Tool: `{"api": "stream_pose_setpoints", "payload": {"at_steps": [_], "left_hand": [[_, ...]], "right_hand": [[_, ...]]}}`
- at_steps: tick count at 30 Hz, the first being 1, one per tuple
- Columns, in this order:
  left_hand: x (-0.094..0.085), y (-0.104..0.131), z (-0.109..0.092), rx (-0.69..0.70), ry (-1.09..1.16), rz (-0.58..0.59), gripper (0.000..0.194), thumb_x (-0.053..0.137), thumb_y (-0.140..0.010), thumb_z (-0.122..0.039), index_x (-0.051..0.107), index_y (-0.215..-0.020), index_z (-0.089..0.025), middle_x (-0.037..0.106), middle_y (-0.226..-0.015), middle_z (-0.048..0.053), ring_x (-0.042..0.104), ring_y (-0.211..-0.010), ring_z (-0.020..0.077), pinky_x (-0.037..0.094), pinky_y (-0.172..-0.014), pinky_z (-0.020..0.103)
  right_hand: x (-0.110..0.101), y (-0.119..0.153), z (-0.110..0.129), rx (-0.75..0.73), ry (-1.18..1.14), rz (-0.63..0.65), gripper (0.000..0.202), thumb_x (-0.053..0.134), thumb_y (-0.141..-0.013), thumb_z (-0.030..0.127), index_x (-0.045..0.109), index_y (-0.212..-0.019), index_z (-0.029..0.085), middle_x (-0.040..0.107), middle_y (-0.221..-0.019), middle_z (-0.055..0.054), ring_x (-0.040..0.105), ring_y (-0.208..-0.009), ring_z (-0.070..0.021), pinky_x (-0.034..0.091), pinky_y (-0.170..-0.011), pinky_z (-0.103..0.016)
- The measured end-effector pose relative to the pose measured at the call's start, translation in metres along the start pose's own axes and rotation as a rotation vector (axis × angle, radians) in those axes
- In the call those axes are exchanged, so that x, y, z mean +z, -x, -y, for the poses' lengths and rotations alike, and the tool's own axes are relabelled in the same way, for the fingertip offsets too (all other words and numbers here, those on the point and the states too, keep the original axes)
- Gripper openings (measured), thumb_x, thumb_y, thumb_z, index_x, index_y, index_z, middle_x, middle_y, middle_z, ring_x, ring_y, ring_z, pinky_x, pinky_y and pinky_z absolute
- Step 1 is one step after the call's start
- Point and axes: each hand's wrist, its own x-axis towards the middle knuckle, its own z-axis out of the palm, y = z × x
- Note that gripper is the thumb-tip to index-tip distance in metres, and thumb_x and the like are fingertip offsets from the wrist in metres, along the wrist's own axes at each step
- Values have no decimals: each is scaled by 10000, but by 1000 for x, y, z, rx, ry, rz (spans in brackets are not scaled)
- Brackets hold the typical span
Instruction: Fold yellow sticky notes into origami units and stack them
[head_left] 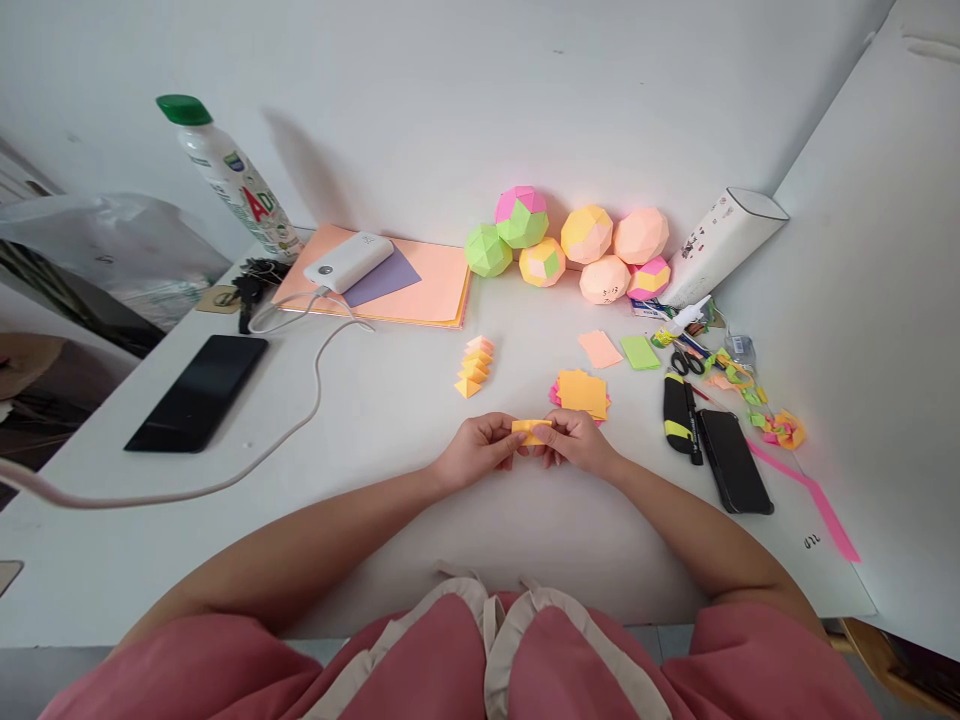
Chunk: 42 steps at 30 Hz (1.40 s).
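Observation:
A small folded strip of orange paper (532, 431) is held between my two hands, a little above the white table. My left hand (482, 446) pinches its left end between thumb and fingers. At the other end, my right hand (576, 440) grips it the same way. Just beyond my right hand lies a stack of orange and pink sticky notes (583, 393). Farther off to the left of it stands a short row of folded orange and peach paper pieces (475, 367). Peach notes (600, 349) and green notes (640, 352) rest behind the stack.
Several faceted paper balls (589, 234) sit along the wall. Scissors (687, 362), a black-and-yellow cutter (679, 412), a phone (735, 462) and paper scraps (784, 430) lie at right. A tablet (197, 393), a cabled power bank (349, 262) and a bottle (232, 180) are at left.

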Motion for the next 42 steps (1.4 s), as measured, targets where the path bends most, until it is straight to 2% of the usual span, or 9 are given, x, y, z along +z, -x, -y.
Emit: {"api": "stream_pose_setpoints", "payload": {"at_steps": [12, 22, 34, 42], "left_hand": [[0, 1, -3, 24, 9, -7, 317, 597, -762, -445, 571, -868, -147, 663, -760, 32, 559, -549, 87, 432, -505, 208], [0, 1, -1, 24, -6, -9, 329, 591, -767, -446, 579, -912, -151, 671, -772, 38, 580, -577, 99, 435, -516, 213], [0, 1, -2, -13, 3, 2, 342, 621, -749, -433, 550, -954, -169, 666, -784, 35, 604, -638, 121, 443, -541, 226], [1, 2, -5, -27, -8, 12, 356, 629, -735, -445, 550, -929, -156, 653, -737, 34, 612, -653, 137, 436, -539, 229]], "right_hand": [[-1, 0, 3, 19, -51, 40, 278, 648, -741, 408, 567, -771, 143, 666, -704, -34, 607, -510, -103, 440, -446, -199], [1, -1, -1, 14, -24, -5, 332, 581, -780, 460, 513, -686, 149, 664, -643, -33, 605, -471, -107, 425, -418, -197], [2, 0, 1, -22, -6, -22, 370, 539, -801, 488, 567, -676, 141, 643, -618, -30, 596, -473, -107, 446, -420, -205], [1, 0, 2, 5, -31, -37, 369, 558, -786, 489, 564, -655, 145, 641, -611, -25, 589, -465, -101, 430, -414, -196]]}}
